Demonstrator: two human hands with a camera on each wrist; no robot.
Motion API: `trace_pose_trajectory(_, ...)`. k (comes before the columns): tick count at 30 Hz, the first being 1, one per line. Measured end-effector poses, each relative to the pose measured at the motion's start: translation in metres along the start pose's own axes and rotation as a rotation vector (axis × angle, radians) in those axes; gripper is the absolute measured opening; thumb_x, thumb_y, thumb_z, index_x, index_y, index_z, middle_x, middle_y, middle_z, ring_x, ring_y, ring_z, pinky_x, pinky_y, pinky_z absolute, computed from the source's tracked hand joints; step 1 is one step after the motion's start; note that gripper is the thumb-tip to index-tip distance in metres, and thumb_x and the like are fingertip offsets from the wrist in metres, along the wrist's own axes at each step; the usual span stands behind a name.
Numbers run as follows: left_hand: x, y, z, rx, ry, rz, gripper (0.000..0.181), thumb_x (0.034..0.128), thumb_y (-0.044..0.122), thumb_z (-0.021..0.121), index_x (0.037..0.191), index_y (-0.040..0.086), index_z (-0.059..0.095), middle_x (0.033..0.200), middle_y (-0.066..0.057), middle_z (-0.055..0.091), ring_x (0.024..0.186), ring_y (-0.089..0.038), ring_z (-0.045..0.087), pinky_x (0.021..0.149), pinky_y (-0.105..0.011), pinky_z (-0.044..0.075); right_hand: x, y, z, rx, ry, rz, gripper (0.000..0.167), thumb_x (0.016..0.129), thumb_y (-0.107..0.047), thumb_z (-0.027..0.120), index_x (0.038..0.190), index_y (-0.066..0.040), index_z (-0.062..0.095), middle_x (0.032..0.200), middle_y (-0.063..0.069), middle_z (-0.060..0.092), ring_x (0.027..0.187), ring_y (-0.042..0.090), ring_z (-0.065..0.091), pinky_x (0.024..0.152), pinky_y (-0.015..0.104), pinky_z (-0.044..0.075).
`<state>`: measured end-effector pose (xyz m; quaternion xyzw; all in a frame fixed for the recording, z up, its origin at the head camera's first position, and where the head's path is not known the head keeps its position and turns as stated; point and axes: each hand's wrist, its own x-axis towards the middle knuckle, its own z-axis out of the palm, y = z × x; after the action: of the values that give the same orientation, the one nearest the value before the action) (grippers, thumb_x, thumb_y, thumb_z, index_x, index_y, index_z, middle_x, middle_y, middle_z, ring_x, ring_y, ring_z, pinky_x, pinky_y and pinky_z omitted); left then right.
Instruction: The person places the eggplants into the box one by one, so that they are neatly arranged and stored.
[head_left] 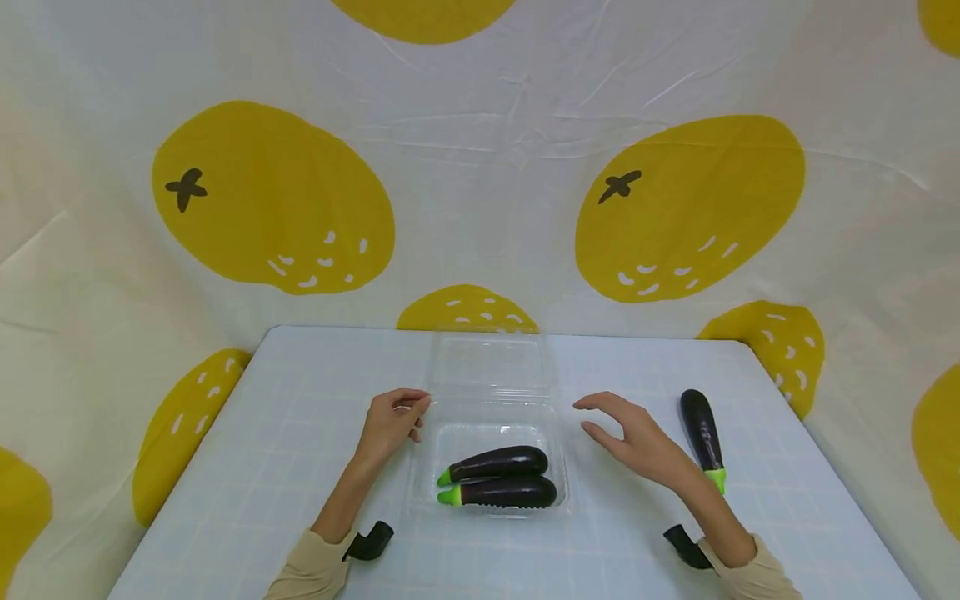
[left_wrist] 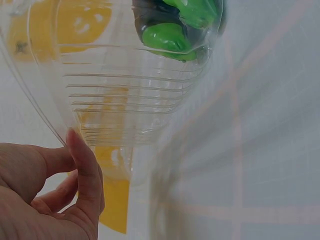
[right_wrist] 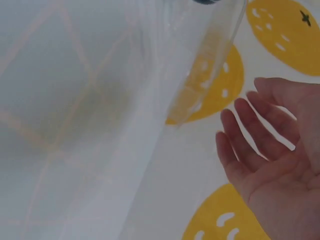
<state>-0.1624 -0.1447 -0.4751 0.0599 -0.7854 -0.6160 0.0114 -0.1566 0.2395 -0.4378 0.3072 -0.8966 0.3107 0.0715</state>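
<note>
A clear plastic clamshell container (head_left: 450,437) stands on the table with its lid (head_left: 489,364) folded back. Inside lie two toy eggplants, a rear one (head_left: 504,460) and a front one (head_left: 513,492), their green caps to the left. My left hand (head_left: 392,425) pinches the container's rim near the hinge at the left; in the left wrist view, thumb and finger meet at the clear edge. To the right of the container, my right hand (head_left: 637,440) hovers with fingers spread apart and nothing in them. The right wrist view shows that palm (right_wrist: 275,190) apart from the plastic.
A third eggplant (head_left: 701,427) lies on the table right of my right hand, green cap toward me. The white table (head_left: 315,375) has a faint grid pattern. Behind it hangs a white curtain (head_left: 480,208) printed with yellow fruit.
</note>
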Motion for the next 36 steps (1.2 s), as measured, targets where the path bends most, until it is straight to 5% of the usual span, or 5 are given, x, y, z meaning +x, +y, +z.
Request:
trace_pose_trajectory(6, -0.001, 0.0, 0.0, 0.009, 0.008, -0.02, 0.021, 0.0984, 0.013, 0.071, 0.113, -0.003, 0.072, 0.097, -0.023, 0.068, 0.065, -0.024, 0.062, 0.052, -0.024, 0.055, -0.011, 0.01, -0.009, -0.064, 0.053, 0.017, 0.032, 0.092, -0.003, 0.076, 0.122, -0.01, 0.069, 0.12, 0.002, 0.071, 0.112, 0.024, 0.066, 0.094, 0.047, 0.057)
trace_pose_trajectory(14, -0.002, 0.0, 0.0, -0.002, 0.004, -0.013, 0.023, 0.0983, 0.013, 0.071, 0.113, -0.004, 0.072, 0.097, -0.023, 0.068, 0.065, -0.025, 0.062, 0.051, -0.024, 0.055, -0.025, 0.024, -0.018, -0.11, 0.157, -0.032, 0.032, 0.087, 0.002, 0.078, 0.117, -0.005, 0.071, 0.115, 0.005, 0.072, 0.107, 0.026, 0.067, 0.099, 0.004, 0.037)
trace_pose_trajectory(36, 0.001, 0.002, 0.001, 0.03, 0.004, -0.031, 0.022, 0.0989, 0.015, 0.071, 0.114, -0.001, 0.072, 0.097, -0.022, 0.068, 0.062, -0.02, 0.06, 0.052, -0.023, 0.055, -0.062, 0.065, -0.039, -0.18, 0.238, 0.038, 0.035, 0.082, 0.009, 0.078, 0.114, 0.0, 0.069, 0.112, 0.013, 0.07, 0.102, 0.027, 0.061, 0.098, -0.002, 0.027)
